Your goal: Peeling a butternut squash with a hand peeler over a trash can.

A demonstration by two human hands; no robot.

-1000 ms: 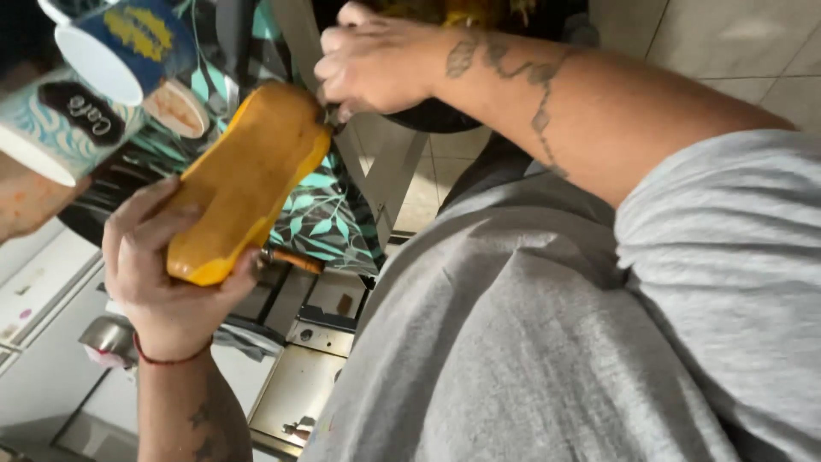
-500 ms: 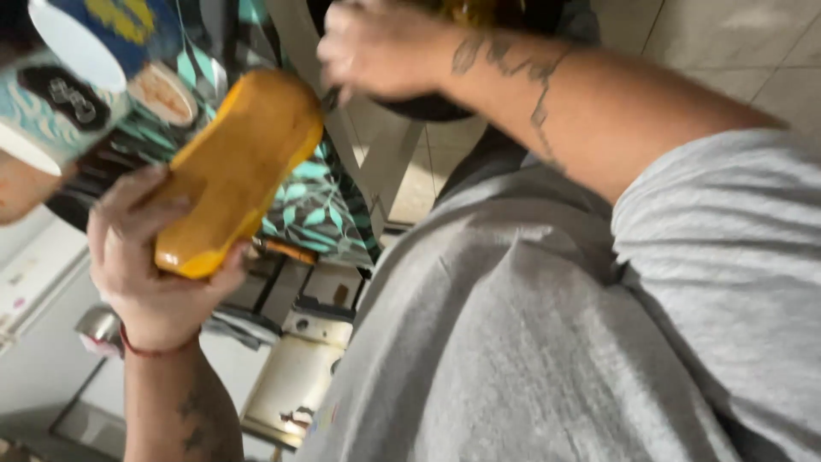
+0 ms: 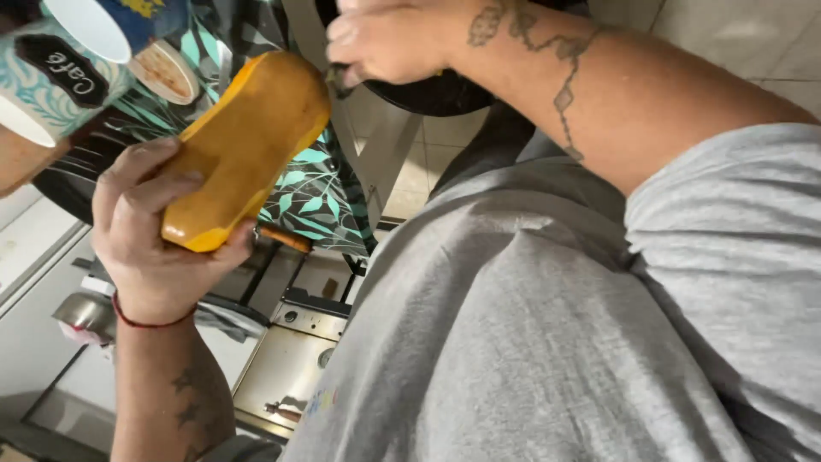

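Observation:
My left hand (image 3: 158, 248), with a red string around its wrist, grips the lower end of a long peeled orange fruit (image 3: 244, 145), perhaps a papaya or squash, and holds it tilted up to the right. My right hand (image 3: 389, 43) is at the top edge, a little beyond the fruit's upper end. Its fingers are closed on a small dark object that I cannot make out. It hovers over a dark round pan (image 3: 436, 90). My grey shirt (image 3: 530, 325) fills the middle and right of the view.
Two patterned mugs (image 3: 51, 81) (image 3: 120, 21) hang at the top left. A black cloth with teal leaves (image 3: 312, 192) lies behind the fruit. Below are a stove top (image 3: 291, 342), a metal pot (image 3: 85, 316) and tiled floor (image 3: 428, 162).
The view has shifted slightly. My right hand has moved up toward the top edge, away from the fruit's tip. My left hand still holds the fruit the same way.

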